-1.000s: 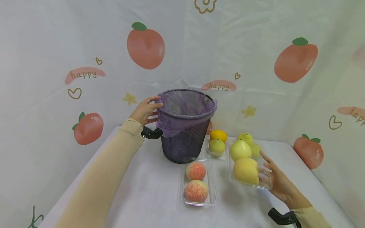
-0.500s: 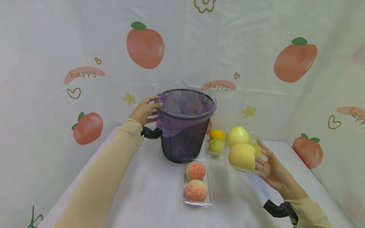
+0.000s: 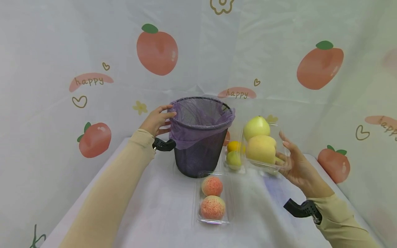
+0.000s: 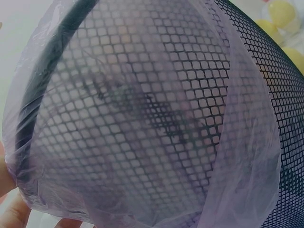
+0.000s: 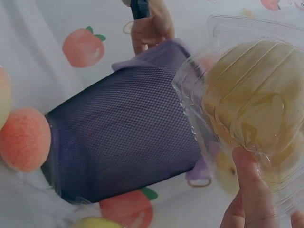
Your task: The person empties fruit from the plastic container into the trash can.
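Observation:
My left hand (image 3: 156, 120) rests its spread fingers against the left rim of a black mesh trash bin (image 3: 200, 155). A purple bag (image 3: 189, 134) lines the bin and folds over its rim. In the left wrist view, fingertips (image 4: 14, 213) touch the bag at the lower left. My right hand (image 3: 299, 168) grips a clear plastic fruit box (image 3: 263, 166) by its right side, raised above the table right of the bin. Inside it sit a yellow-green fruit (image 3: 256, 128) and a yellow fruit (image 3: 261, 150). The right wrist view shows my thumb (image 5: 249, 175) pressed on the box.
In front of the bin, a clear tray (image 3: 230, 210) holds two pink peaches (image 3: 212, 207). Right of the bin, another clear tray has an orange fruit (image 3: 233, 146) and a green one (image 3: 233, 160). More fruit is partly hidden behind the lifted box. A printed cloth backdrop (image 3: 198, 51) stands behind.
My right hand has lifted the fruit box up and slightly left, away from the table. My left hand and the bin stay where they were.

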Demonstrator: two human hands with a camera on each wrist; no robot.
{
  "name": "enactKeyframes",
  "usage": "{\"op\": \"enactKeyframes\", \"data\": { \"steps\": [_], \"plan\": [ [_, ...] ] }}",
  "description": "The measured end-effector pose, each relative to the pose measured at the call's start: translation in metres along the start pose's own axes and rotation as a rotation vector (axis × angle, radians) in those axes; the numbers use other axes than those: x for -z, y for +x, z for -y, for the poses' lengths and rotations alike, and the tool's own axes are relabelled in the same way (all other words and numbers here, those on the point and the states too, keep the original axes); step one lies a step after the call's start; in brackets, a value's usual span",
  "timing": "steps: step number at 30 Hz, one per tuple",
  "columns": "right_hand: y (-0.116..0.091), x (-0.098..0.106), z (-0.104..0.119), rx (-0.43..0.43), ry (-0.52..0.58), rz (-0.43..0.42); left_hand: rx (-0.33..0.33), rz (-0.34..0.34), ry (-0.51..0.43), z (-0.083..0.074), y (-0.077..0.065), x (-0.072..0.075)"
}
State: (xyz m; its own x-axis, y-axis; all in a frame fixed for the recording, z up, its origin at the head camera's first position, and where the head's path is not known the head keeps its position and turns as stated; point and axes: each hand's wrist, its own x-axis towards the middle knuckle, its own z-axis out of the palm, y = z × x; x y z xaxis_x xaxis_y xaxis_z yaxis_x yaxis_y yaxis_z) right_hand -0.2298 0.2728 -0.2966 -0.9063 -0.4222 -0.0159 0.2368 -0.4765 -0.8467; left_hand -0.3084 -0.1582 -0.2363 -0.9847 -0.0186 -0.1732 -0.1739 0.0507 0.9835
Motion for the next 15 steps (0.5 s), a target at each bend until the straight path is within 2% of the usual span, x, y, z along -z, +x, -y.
{"op": "enactKeyframes", "data": {
  "steps": [8,15],
  "plan": [
    [0.011,-0.018,0.022,-0.004,0.015,-0.062,-0.005,0.006,-0.001,0.0,-0.001,0.0],
    [0.019,-0.031,0.042,0.017,0.007,-0.074,-0.01,0.006,-0.002,0.001,-0.001,0.001]
  ]
}}
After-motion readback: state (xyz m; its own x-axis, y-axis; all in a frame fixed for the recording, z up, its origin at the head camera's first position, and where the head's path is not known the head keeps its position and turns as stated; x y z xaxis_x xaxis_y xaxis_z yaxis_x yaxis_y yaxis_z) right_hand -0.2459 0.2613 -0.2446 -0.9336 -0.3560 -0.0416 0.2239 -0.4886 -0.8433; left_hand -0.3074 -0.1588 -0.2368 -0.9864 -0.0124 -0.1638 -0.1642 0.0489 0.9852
